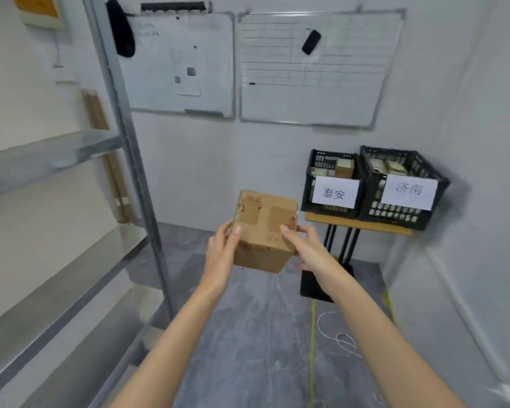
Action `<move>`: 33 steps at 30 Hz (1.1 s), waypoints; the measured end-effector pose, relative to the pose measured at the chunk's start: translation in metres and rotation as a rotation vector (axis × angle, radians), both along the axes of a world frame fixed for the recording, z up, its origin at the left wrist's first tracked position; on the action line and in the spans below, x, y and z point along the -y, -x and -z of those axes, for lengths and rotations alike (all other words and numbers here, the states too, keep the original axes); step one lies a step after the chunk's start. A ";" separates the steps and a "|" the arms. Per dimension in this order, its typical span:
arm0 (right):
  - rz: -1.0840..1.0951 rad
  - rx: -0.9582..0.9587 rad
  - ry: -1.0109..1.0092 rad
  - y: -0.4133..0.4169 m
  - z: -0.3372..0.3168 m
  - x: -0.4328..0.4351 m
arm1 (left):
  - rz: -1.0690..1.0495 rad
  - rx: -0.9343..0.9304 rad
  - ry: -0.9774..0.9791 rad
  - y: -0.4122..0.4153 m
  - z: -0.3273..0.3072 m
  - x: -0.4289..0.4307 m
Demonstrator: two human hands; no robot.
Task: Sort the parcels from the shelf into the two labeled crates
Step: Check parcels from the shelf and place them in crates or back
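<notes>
Fingers [236, 231] of left hand [221, 251] and right hand [306, 251] clamped on box [262, 228] sides, mid-air. Could slip; print blurred, perhaps unread, so risks wrong crate [307, 189].

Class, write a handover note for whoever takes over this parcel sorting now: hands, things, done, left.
Left hand and right hand both grip a cardboard parcel, held in mid-air.
The 泰安 crate and 济南 crate sit side by side on a table.
Done: each crate already holds sorted parcels.
Left: put this parcel in its matching crate; its print is too blurred to read.
</notes>
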State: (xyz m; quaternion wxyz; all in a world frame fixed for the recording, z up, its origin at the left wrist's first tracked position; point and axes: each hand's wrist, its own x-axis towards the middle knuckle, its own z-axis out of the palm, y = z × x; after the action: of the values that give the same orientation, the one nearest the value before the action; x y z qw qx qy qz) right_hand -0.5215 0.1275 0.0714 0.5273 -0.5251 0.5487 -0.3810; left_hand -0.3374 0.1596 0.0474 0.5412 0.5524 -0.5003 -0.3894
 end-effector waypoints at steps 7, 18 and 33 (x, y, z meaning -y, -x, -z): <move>0.242 -0.011 0.111 0.109 0.004 0.062 | 0.252 -0.050 -0.006 0.099 -0.011 0.089; 0.422 -0.143 0.277 0.204 -0.002 0.200 | 0.483 -0.005 -0.020 0.187 -0.020 0.262; 0.332 -0.304 0.340 0.283 0.019 0.351 | 0.550 0.093 0.136 0.281 0.015 0.438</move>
State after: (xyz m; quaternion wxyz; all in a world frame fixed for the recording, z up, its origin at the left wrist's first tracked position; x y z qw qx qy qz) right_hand -0.8045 -0.2240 0.0519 0.2737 -0.5599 0.6283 -0.4658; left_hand -0.6181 -0.2786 0.0328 0.4274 0.3760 -0.6806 -0.4612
